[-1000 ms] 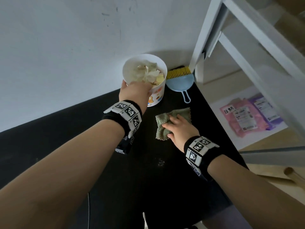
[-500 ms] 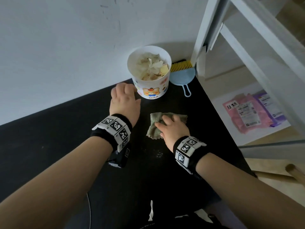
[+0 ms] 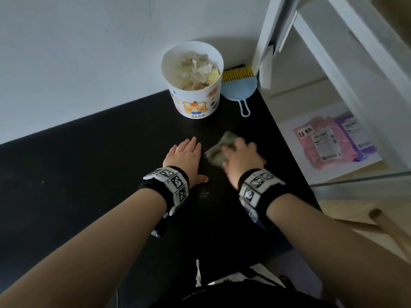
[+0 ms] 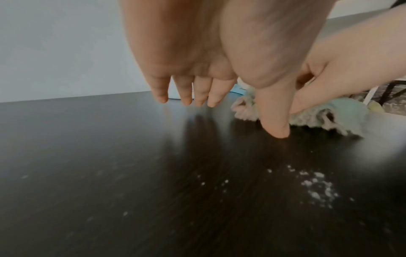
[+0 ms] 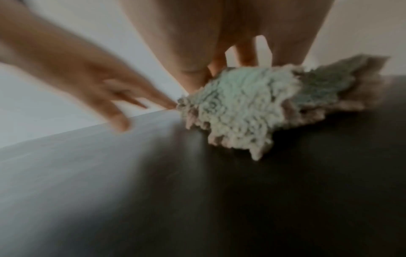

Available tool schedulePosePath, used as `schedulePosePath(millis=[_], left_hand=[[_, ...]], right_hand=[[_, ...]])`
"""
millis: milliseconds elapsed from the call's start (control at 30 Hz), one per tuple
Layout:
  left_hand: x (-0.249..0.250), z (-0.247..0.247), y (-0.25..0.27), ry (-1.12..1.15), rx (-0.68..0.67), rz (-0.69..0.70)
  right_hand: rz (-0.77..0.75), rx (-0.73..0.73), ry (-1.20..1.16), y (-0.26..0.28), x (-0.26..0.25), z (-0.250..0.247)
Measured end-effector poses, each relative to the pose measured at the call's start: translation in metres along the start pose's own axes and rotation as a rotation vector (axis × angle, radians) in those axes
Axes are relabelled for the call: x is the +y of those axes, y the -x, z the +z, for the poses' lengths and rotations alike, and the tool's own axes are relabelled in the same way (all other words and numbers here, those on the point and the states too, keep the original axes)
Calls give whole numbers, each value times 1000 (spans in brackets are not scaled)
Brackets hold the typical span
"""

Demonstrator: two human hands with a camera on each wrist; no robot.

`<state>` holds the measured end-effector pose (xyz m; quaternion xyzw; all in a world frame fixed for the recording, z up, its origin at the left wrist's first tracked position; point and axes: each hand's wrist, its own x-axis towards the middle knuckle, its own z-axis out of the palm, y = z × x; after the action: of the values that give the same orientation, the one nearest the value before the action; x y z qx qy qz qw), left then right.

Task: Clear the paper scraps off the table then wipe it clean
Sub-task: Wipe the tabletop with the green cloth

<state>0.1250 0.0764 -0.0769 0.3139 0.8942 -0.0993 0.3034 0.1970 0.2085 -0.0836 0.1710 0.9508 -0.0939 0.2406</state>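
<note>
A white cartoon-print bucket (image 3: pixel 195 103) holding crumpled paper scraps (image 3: pixel 195 72) stands at the back of the black table (image 3: pixel 89 174), against the wall. My left hand (image 3: pixel 185 155) hovers flat just above the table with straight fingers and holds nothing; in the left wrist view its fingertips (image 4: pixel 219 90) point down at the tabletop. Just right of it, my right hand (image 3: pixel 242 157) grips a bunched green cloth (image 3: pixel 219 150) and presses it on the table, blurred by motion. White crumbs (image 3: pixel 203 193) lie near my left wrist, also visible as crumbs (image 4: pixel 316 187).
A blue dustpan (image 3: pixel 239 92) with a yellow-bristled brush (image 3: pixel 236 73) lies right of the bucket by a white frame post (image 3: pixel 264 41). The table's right edge runs close to my right hand. Pink and purple packets (image 3: pixel 327 143) lie on a lower surface beyond it.
My left hand left the bucket rim and came back toward me, now flat over the table. My right hand has slid the cloth toward me and bunched it.
</note>
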Motion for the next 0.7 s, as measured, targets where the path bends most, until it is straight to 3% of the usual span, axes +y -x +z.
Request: schedulePosePath(millis=[67, 100, 300, 367, 433, 600, 700], left_hand=[[6, -3, -5, -44, -5, -2], [9, -4, -8, -76, -15, -2], [16, -9, -13, -245, -98, -15], [19, -10, -15, -278, -112, -26], [22, -11, -16, -296, -123, -35], [26, -14, -17, -335, -123, -52], [28, -17, -17, -353, -142, -62]], right_hand=[[-158, -13, 28, 10, -7, 10], [-164, -4, 9, 9, 0, 10], [305, 92, -177, -26, 90, -19], [356, 93, -194, -31, 97, -21], [303, 119, -203, -24, 84, -17], [-48, 57, -161, 21, 23, 15], [-136, 23, -190, 16, 29, 19]])
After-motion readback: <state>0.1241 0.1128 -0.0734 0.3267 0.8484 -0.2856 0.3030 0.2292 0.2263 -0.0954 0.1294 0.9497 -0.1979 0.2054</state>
